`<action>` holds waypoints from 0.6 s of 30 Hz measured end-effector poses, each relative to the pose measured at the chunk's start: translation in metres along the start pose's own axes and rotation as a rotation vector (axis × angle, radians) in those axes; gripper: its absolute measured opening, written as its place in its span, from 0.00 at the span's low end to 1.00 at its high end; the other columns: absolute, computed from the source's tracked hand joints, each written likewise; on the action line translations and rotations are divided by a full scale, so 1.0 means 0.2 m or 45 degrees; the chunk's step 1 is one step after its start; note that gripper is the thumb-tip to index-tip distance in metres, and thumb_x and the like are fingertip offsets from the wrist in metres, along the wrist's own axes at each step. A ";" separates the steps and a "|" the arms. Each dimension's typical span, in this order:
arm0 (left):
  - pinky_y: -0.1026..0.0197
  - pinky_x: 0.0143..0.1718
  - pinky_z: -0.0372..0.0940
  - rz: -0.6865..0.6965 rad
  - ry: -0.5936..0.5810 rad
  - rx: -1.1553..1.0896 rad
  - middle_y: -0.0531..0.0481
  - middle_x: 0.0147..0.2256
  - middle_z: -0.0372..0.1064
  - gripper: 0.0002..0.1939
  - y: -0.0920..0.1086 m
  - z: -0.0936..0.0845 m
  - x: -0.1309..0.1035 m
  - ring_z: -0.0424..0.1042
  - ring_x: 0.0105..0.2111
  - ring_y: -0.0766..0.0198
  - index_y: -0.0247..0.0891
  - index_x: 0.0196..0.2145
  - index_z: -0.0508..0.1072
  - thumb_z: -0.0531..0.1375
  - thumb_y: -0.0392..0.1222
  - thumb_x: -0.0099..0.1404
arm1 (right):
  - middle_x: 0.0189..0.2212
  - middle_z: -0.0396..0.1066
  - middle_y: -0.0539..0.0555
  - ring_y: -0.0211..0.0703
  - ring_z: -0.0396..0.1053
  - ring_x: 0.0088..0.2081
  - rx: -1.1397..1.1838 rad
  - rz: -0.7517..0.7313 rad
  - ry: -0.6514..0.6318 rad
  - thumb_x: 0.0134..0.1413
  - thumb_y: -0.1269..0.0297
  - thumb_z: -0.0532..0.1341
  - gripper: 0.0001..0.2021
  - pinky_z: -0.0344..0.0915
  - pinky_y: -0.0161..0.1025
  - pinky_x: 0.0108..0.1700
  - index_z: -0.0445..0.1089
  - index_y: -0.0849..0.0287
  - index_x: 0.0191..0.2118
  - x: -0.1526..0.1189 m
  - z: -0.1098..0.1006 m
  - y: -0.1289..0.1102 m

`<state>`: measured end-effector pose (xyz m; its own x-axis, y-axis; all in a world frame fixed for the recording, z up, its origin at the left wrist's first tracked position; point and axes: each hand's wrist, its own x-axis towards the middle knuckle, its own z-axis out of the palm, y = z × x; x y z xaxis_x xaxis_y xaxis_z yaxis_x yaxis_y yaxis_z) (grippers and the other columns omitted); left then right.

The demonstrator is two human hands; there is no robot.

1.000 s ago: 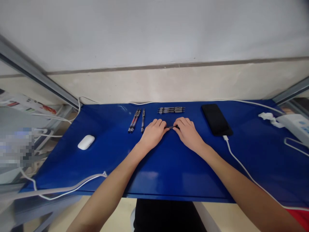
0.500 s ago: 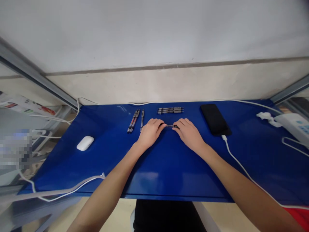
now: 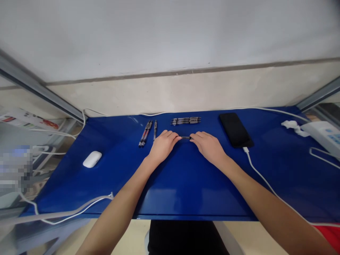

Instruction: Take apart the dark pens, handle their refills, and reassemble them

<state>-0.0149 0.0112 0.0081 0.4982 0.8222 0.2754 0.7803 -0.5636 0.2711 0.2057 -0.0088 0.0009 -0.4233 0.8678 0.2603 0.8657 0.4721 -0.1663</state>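
Over the middle of the blue table (image 3: 170, 187), a dark pen (image 3: 185, 137) lies level between my two hands. My left hand (image 3: 164, 146) pinches its left end, and my right hand (image 3: 209, 147) pinches the right end. Only the pen's middle shows; the fingers cover both tips. Just behind, a small row of pens (image 3: 186, 120) lies sideways. Left of my left hand, a pair of pens (image 3: 145, 134) lies slanted. One more pen (image 3: 155, 129) is beside them, its lower end close to my left hand.
A black phone (image 3: 235, 130) with a white cable (image 3: 261, 179) plugged in lies to the right. Farther right are a white power strip (image 3: 322, 132) and a crumpled white piece (image 3: 294, 127). A white earbud case (image 3: 92, 159) and another cable (image 3: 77, 210) are on the left.
More of the pen's dark middle shows between my fingers now. Both hands stay in nearly the same place, and the whole view has shifted slightly.
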 end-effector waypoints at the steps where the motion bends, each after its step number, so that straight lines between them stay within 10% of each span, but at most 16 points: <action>1: 0.57 0.43 0.64 -0.005 -0.021 0.001 0.46 0.35 0.74 0.18 0.00 0.00 0.00 0.69 0.38 0.58 0.36 0.38 0.75 0.50 0.47 0.78 | 0.37 0.76 0.58 0.51 0.72 0.39 -0.005 -0.010 0.001 0.73 0.61 0.52 0.15 0.65 0.44 0.40 0.75 0.58 0.48 0.00 0.00 0.00; 18: 0.62 0.32 0.56 -0.219 -0.141 -0.602 0.54 0.25 0.66 0.25 0.01 -0.05 0.01 0.64 0.26 0.66 0.38 0.27 0.66 0.45 0.52 0.78 | 0.32 0.76 0.56 0.47 0.67 0.35 -0.287 -0.251 0.365 0.69 0.73 0.55 0.12 0.59 0.42 0.39 0.75 0.63 0.48 -0.01 -0.03 0.00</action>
<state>-0.0156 0.0115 0.0180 0.4350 0.8951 0.0975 0.6108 -0.3729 0.6984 0.2080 -0.0104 0.0059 -0.5227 0.6709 0.5259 0.8258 0.5517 0.1170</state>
